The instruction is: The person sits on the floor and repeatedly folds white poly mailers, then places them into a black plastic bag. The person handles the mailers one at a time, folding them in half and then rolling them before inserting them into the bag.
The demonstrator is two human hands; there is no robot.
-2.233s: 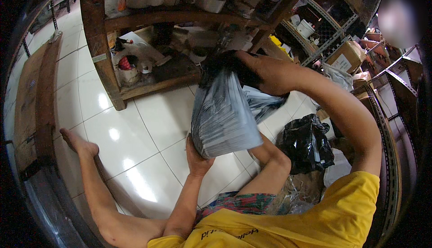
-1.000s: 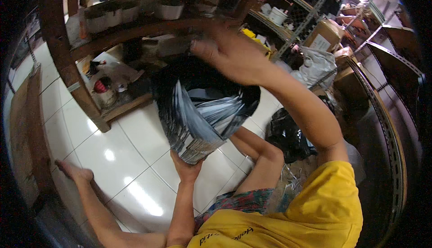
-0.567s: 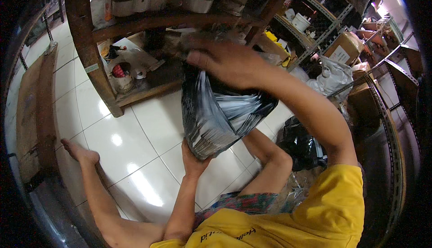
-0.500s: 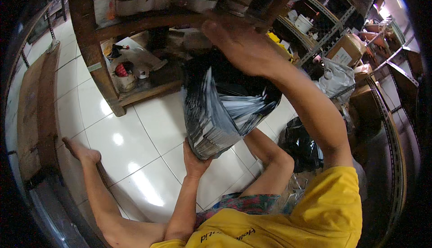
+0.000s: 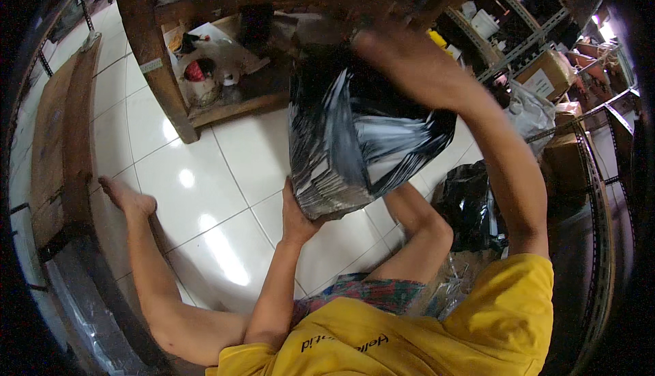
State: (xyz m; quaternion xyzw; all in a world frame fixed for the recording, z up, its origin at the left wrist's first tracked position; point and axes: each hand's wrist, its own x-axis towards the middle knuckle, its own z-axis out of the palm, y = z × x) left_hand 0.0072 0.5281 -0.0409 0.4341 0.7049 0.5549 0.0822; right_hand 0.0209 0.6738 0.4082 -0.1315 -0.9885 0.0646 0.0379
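Observation:
A block-shaped package (image 5: 334,192) wrapped in shiny black plastic film is held up in front of me, over the floor. Folded, layered edges show along its lower side, and pale reflections streak its face. My left hand (image 5: 298,216) grips the package from below at its lower left corner, its fingers partly hidden behind it. Above the package's upper right part, my right hand (image 5: 416,69) reaches across from the right. Motion smears its fingers, so whether they hold anything is unclear. The dark area beneath that hand is hard to make out.
A wooden rack (image 5: 160,69) with odds and ends on its lower shelf stands ahead. Another black plastic bundle (image 5: 467,205) lies by my right knee. Metal shelving, a cardboard box (image 5: 548,76) and a grey bag (image 5: 531,109) stand at right. A wooden bench (image 5: 58,151) runs along the left.
The package and both hands have shifted slightly right and upward in the view, along with the surroundings on the right. My left hand keeps its hold; my right hand stays above the package.

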